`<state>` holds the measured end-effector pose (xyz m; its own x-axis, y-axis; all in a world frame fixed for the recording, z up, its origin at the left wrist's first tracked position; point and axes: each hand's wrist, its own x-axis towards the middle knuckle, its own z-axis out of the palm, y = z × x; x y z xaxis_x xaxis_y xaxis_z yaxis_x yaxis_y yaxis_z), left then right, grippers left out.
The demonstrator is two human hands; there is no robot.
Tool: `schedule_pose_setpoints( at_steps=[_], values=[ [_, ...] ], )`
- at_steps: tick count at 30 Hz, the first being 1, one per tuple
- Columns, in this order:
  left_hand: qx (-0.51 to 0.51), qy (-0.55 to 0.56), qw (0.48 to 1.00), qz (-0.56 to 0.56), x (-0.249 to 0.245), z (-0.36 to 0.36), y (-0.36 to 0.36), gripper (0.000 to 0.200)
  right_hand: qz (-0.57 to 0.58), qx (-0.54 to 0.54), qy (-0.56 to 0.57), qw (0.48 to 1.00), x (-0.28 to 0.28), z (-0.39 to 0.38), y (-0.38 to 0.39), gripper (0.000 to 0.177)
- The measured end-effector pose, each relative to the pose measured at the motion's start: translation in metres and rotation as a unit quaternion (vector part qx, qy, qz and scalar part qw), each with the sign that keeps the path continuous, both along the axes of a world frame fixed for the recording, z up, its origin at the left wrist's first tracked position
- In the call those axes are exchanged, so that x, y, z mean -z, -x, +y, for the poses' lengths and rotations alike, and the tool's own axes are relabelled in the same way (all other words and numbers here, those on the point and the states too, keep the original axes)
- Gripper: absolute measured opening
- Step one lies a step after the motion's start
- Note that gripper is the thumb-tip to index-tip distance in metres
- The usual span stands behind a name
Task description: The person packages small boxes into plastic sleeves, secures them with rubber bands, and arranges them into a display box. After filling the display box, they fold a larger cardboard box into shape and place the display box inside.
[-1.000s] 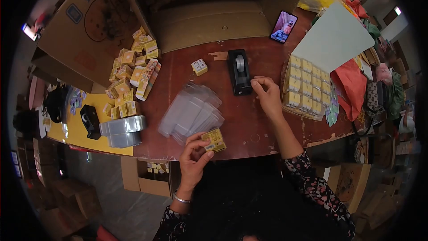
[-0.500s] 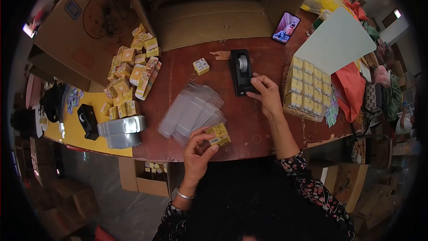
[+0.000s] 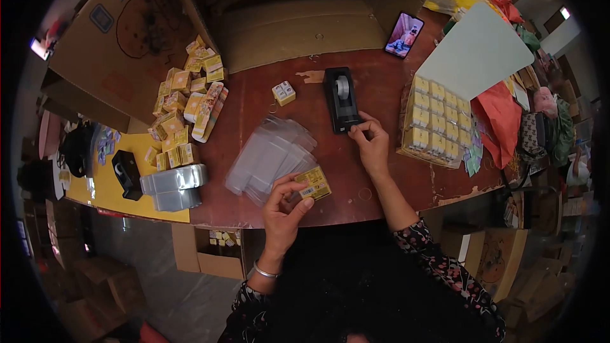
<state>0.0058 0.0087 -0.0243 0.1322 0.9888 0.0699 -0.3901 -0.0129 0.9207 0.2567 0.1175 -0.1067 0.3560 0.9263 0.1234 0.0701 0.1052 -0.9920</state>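
My left hand (image 3: pixel 283 206) grips a small yellow printed box (image 3: pixel 314 183) by its edge, above the front of the table. At the near end of a black tape dispenser (image 3: pixel 340 108), my right hand (image 3: pixel 372 143) has thumb and forefinger pinched together. Whatever is between those fingertips is too small to make out. A roll of clear tape (image 3: pixel 343 87) sits in the dispenser. Left of it lie flat clear plastic sleeves (image 3: pixel 270 159), partly under my left hand. Another small box (image 3: pixel 283 93) with a white, patterned top stands behind them.
Yellow boxes (image 3: pixel 181 98) are heaped on the left, near folded clear plastic (image 3: pixel 173 187) and a second tape dispenser (image 3: pixel 126 174). A big carton (image 3: pixel 298 32) stands at the back beside a phone (image 3: pixel 404 35). At right is a clear-walled tray of packed boxes (image 3: pixel 438 121).
My right hand has moved slightly left and down, onto the near end of the dispenser. My left hand has raised the yellow box a little. The view has shifted slightly.
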Motion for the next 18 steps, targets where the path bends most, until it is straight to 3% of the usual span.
schedule_pose_setpoints(
  at_steps=[4, 5, 7, 10, 18],
  values=[
    [-0.034, -0.027, 0.997, 0.056, -0.016, 0.003, -0.005, 0.031, -0.239, 0.031, -0.111, 0.964, -0.071, -0.030, 0.006, 0.009],
    [-0.043, -0.028, 0.996, 0.068, -0.021, 0.003, -0.007, 0.031, -0.111, -0.046, -0.063, 0.991, -0.085, -0.040, 0.009, 0.008],
    [-0.059, -0.053, 0.989, 0.123, -0.023, 0.006, -0.010, 0.030, 0.149, -0.187, 0.032, 0.970, -0.111, -0.064, 0.013, 0.008],
    [-0.082, -0.123, 0.963, 0.223, -0.022, 0.012, -0.017, 0.029, 0.158, -0.272, 0.027, 0.949, -0.134, -0.086, 0.034, 0.011],
    [-0.109, -0.219, 0.921, 0.304, -0.035, 0.011, -0.031, 0.030, 0.086, -0.251, 0.038, 0.963, -0.133, -0.092, 0.048, 0.018]
  ],
)
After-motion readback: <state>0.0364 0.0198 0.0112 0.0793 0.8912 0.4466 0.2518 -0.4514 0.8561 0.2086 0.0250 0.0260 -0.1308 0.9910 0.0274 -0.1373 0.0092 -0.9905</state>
